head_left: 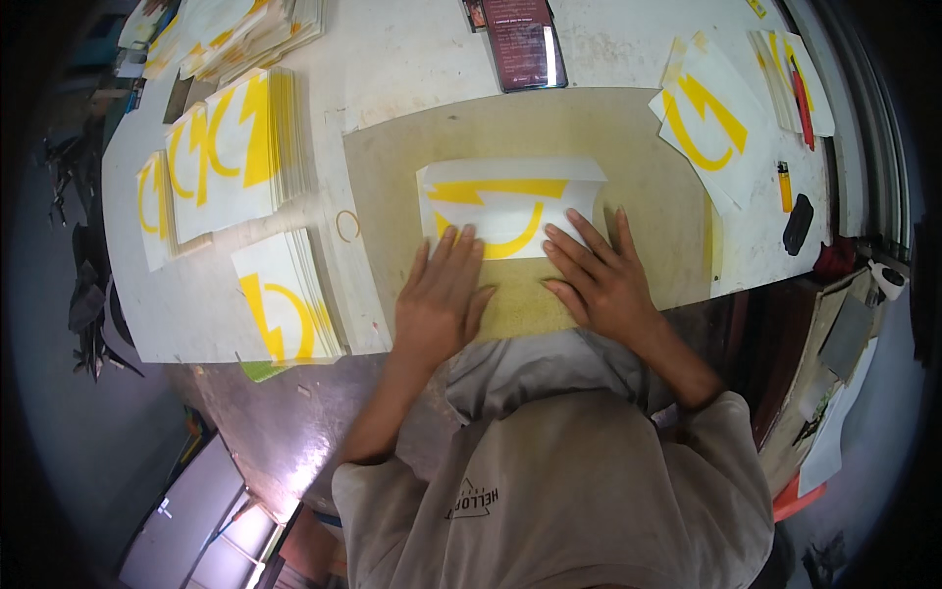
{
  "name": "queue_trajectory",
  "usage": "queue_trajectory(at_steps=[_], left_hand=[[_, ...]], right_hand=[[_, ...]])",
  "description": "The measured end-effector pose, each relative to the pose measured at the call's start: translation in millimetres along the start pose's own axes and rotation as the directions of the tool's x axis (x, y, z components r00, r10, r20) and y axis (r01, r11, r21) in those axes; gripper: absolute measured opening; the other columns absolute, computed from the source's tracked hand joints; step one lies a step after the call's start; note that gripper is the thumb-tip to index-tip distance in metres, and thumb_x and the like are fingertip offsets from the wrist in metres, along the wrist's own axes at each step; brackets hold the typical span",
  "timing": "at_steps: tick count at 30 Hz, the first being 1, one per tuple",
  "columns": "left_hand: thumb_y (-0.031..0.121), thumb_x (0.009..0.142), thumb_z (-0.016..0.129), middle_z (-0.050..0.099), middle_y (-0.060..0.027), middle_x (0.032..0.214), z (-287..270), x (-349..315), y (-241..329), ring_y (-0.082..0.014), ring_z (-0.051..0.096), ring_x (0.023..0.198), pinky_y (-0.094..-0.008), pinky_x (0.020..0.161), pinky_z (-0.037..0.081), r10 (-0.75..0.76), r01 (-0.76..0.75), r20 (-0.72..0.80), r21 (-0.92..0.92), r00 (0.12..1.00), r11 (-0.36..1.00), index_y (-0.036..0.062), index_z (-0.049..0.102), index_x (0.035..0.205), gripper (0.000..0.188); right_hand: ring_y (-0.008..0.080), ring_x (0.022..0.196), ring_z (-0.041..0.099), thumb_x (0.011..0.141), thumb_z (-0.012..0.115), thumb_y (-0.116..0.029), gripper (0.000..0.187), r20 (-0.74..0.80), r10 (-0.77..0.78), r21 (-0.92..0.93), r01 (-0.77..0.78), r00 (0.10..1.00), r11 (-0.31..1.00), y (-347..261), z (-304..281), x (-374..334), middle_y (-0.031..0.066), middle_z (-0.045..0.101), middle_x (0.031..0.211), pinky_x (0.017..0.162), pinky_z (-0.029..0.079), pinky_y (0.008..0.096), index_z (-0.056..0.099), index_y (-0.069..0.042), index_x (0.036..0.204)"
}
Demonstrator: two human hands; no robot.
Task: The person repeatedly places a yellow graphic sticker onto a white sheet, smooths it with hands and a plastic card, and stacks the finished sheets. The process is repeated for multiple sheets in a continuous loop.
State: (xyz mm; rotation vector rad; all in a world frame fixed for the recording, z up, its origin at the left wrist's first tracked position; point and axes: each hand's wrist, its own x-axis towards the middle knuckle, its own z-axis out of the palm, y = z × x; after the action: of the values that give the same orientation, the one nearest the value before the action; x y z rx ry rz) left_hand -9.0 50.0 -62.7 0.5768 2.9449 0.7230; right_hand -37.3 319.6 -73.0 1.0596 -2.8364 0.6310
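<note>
A white sheet with yellow shapes (505,201), perhaps a paper sleeve or bag, lies crosswise on a tan mat (392,167) in front of me. Its far edge shows a paler strip, like a raised flap or fold. My left hand (442,290) rests flat with fingertips on the near left part of the sheet. At the near right part, my right hand (599,270) lies with its fingers spread, some touching the paper and the rest on the mat. Neither hand grips anything.
Stacks of similar yellow-printed papers (226,147) stand at the left, with a smaller stack (285,299) nearer me. Loose printed sheets (706,123) lie at right, near a red pen (802,103), a yellow lighter (784,187) and a black object (799,224). A phone (525,44) lies at the far side.
</note>
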Motion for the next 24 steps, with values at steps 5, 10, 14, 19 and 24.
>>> queue_trajectory(at_steps=[5, 10, 14, 19, 24], left_hand=[[0.025, 0.095, 0.07, 0.052, -0.02, 0.154, -7.6, -3.0, -4.2, -0.0389, 0.047, 0.145, -0.0566, 0.119, 0.036, 0.031, -0.031, 0.009, 0.061, 0.999, 0.998, -0.0025, 0.057, 0.142, 0.057], [0.024, 0.095, 0.07, 0.049, -0.0201, 0.157, -1.0, -8.1, -5.3, -0.0396, 0.043, 0.148, -0.0622, 0.12, 0.03, 0.009, -0.01, 0.027, 0.057, 1.0, 0.998, -0.0017, 0.053, 0.146, 0.06], [0.027, 0.095, 0.07, 0.049, -0.0191, 0.157, -2.1, -7.5, 0.7, -0.041, 0.039, 0.15, -0.0647, 0.121, 0.026, -0.008, 0.008, 0.003, 0.139, 1.0, 0.99, -0.0016, 0.055, 0.143, 0.058], [0.03, 0.098, 0.067, 0.043, -0.0255, 0.158, 18.7, 4.8, 31.8, -0.0437, 0.034, 0.151, -0.0626, 0.121, 0.027, 0.012, -0.011, -0.012, 0.085, 1.0, 0.996, -0.002, 0.053, 0.145, 0.059], [0.029, 0.1, 0.063, 0.041, -0.0294, 0.158, 29.7, 0.6, 59.7, -0.0448, 0.037, 0.149, -0.0605, 0.122, 0.028, 0.025, -0.025, -0.008, -0.01, 1.0, 1.0, -0.0028, 0.056, 0.143, 0.054]], right_hand=[[0.0311, 0.148, 0.042, 0.095, 0.071, -0.035, 0.048, -0.006, 0.064, 0.007, -0.064, 0.998, 0.998, -30.0, 8.1, 17.4, 0.0057, 0.054, 0.152, 0.119, 0.024, 0.0719, 0.066, -0.007, 0.133], [0.0299, 0.151, 0.037, 0.095, 0.07, -0.037, 0.051, 0.052, 0.021, 0.042, -0.024, 0.998, 0.999, -32.0, 15.2, 25.1, 0.0029, 0.054, 0.154, 0.118, 0.024, 0.0725, 0.065, -0.008, 0.137], [0.0328, 0.15, 0.04, 0.096, 0.07, -0.037, 0.046, 0.021, 0.131, -0.09, -0.129, 0.991, 0.988, 4.7, -9.7, -13.1, 0.0023, 0.054, 0.153, 0.114, 0.02, 0.0796, 0.067, -0.009, 0.133], [0.0347, 0.148, 0.041, 0.093, 0.074, -0.033, 0.047, -0.015, 0.118, -0.073, -0.119, 0.993, 0.99, 3.1, -13.1, -10.9, 0.0044, 0.056, 0.151, 0.113, 0.02, 0.0808, 0.067, -0.009, 0.132], [0.0385, 0.14, 0.049, 0.088, 0.079, -0.024, 0.044, -0.143, 0.082, 0.123, -0.064, 0.986, 0.99, -8.5, -27.1, 16.5, 0.0135, 0.059, 0.144, 0.119, 0.024, 0.0693, 0.069, -0.008, 0.127]])
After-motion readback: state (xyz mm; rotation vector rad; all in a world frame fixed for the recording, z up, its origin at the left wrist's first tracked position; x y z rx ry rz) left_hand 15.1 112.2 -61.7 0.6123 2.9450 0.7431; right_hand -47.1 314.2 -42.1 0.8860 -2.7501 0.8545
